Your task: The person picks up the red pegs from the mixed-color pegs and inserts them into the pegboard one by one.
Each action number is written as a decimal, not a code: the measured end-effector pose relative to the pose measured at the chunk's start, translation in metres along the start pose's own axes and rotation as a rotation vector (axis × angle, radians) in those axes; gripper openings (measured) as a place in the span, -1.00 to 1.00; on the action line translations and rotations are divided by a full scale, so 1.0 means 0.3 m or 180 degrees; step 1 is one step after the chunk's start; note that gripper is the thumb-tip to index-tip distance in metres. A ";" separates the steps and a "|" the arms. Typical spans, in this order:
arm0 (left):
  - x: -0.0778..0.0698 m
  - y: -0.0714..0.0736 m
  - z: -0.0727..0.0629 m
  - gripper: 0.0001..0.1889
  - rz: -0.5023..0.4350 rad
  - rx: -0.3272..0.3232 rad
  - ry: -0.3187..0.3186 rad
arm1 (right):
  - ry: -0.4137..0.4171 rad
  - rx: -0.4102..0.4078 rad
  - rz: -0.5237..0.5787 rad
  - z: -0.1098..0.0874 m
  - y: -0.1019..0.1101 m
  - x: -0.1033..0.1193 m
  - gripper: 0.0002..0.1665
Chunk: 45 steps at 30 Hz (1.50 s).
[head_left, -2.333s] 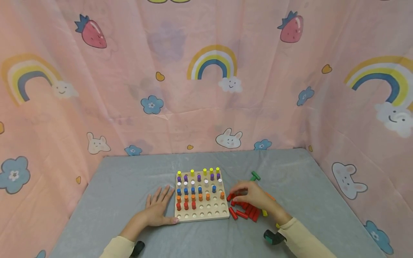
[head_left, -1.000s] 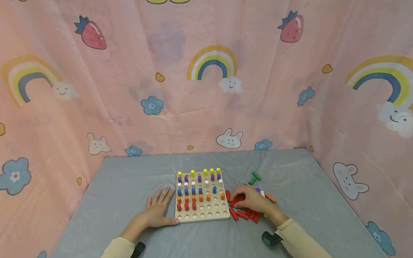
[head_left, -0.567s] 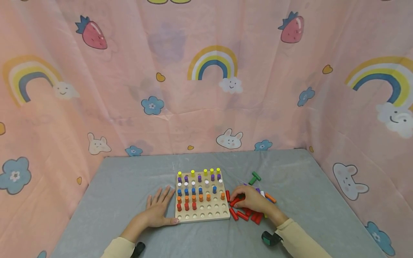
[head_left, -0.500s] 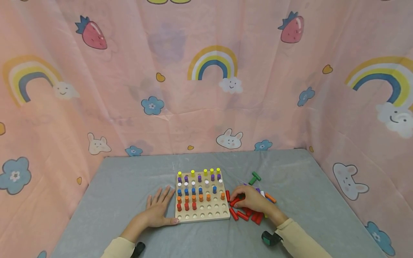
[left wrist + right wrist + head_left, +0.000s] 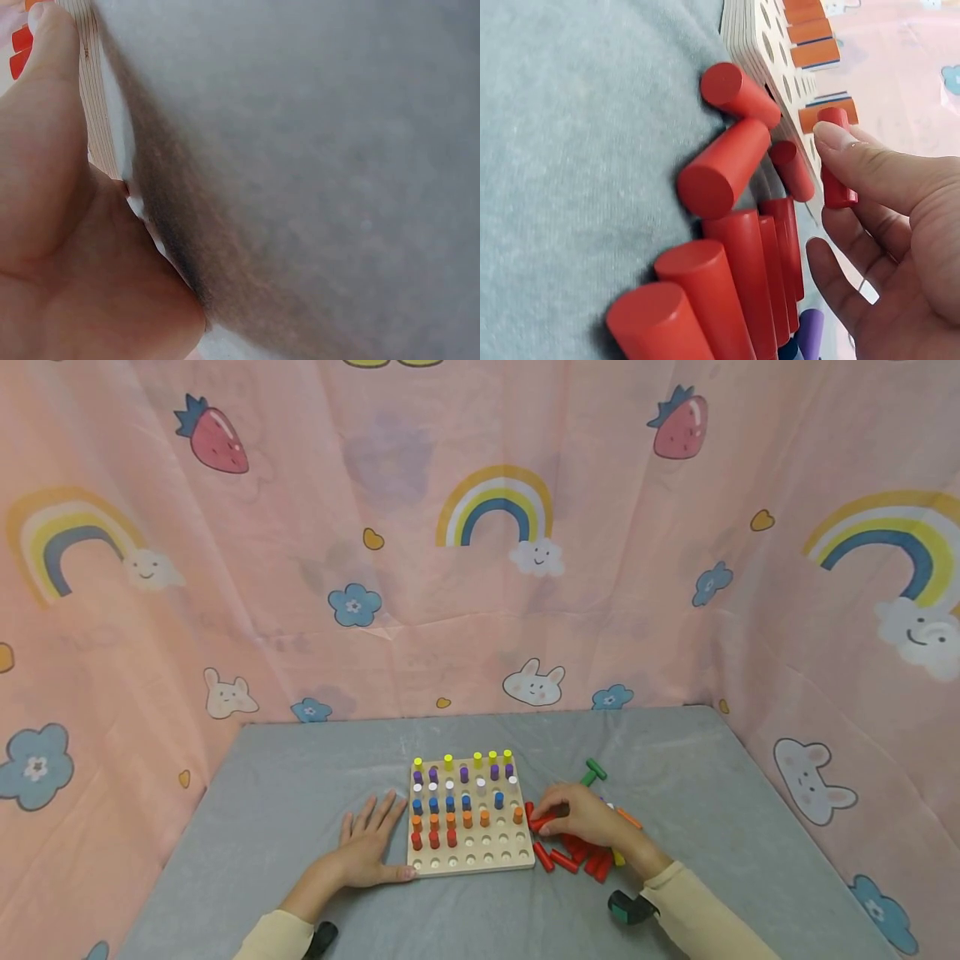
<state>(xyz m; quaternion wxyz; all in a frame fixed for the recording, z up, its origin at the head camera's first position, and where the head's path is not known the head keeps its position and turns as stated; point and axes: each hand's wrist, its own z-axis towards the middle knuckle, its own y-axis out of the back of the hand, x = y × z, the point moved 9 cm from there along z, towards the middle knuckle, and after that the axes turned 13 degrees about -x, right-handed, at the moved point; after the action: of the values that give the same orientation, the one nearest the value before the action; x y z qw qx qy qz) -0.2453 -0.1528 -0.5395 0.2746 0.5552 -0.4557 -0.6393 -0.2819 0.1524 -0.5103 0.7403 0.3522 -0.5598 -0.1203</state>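
Beside the right edge of the pegboard (image 5: pixel 477 852), the right hand (image 5: pixel 573 814) has risen a little, and the red peg (image 5: pixel 838 191) in it is lifted off the cloth; half a second ago those fingers sat lower, down at the heap. Thumb and fingertips pinch the peg between them, the other fingers loosely bent. I take this to mean that one more red peg is picked out but not yet seated — the red row (image 5: pixel 434 839) on the board stands at three, as it did then, with bare holes running on to its right.

The left hand (image 5: pixel 363 856) lies where it lay, flat on the desk (image 5: pixel 300 777) with fingers spread wide, its thumb on the board's near left corner, probably steadying it. Off the board's right edge lie the loose red pegs (image 5: pixel 727 169); two green pegs (image 5: pixel 595 768) rest nearer the desk's far edge, and an orange peg (image 5: pixel 630 817) and a yellow peg (image 5: pixel 618 858) show past the right hand and forearm.

The pegs are plain cylinders with flat ends, their paint smooth and faintly glossy. The board is a squarish slab of pale wood, pierced with round holes, with fine lines along its side — quite unlike the soft, slightly mottled grey cloth covering the desk.
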 end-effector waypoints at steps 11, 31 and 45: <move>0.006 -0.006 0.001 0.22 0.0083 0.0035 0.0059 | 0.0116 0.0044 0.0037 -0.016 -0.020 0.043 -0.83; 0.007 -0.008 0.000 0.20 0.0111 0.0028 0.0058 | 0.0120 -0.0021 0.0064 -0.023 -0.078 0.103 -0.79; 0.018 -0.020 0.003 0.28 -0.0110 -0.0072 -0.0030 | 0.0193 -0.0055 0.0184 -0.019 -0.118 0.174 -0.74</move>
<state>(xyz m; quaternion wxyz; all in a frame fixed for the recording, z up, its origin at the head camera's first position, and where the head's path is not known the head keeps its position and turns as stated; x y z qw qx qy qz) -0.2466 -0.1546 -0.5474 0.2677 0.5568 -0.4400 -0.6517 -0.2512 0.0991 -0.4955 0.7631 0.3329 -0.5461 -0.0930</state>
